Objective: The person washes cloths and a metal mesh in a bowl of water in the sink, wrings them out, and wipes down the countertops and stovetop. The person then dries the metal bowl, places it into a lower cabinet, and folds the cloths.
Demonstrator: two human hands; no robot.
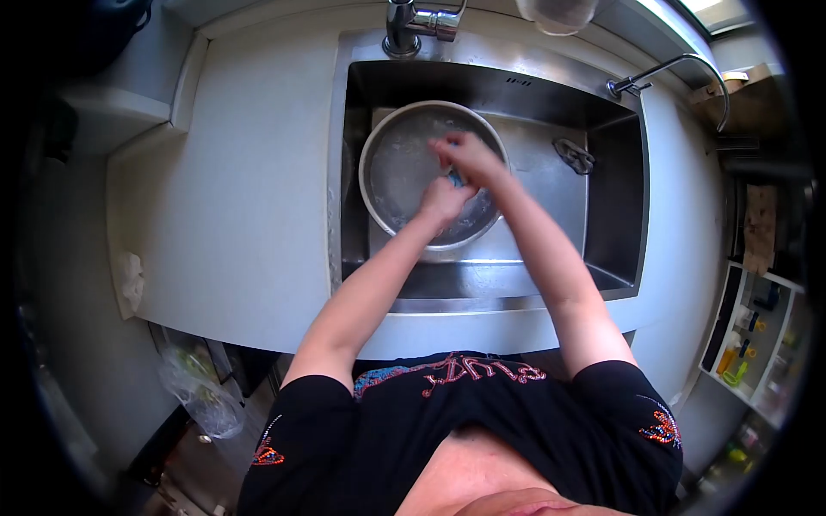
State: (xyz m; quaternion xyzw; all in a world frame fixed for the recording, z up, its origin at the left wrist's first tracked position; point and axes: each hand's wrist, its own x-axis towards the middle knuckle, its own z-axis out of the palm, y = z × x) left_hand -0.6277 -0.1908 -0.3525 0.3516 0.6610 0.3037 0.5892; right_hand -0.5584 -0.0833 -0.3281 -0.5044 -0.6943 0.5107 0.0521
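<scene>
A round metal basin (404, 155) with water in it stands in the left part of the steel sink. Over the basin, my left hand (445, 203) is closed around a small blue thing (455, 178), mostly hidden by the fingers; its kind cannot be made out. My right hand (471, 158) is just beyond it, crossing over the basin's middle, close to the blue thing. Its fingers are curled and a little blurred, and what they hold, if anything, is hidden.
The steel sink (542, 206) surrounds the basin. A dark crumpled cloth-like thing (574, 156) lies at the sink's right. A chrome faucet (403, 30) rises behind, and a thin curved tap (680, 62) stands at the back right. White counter (249, 189) extends left.
</scene>
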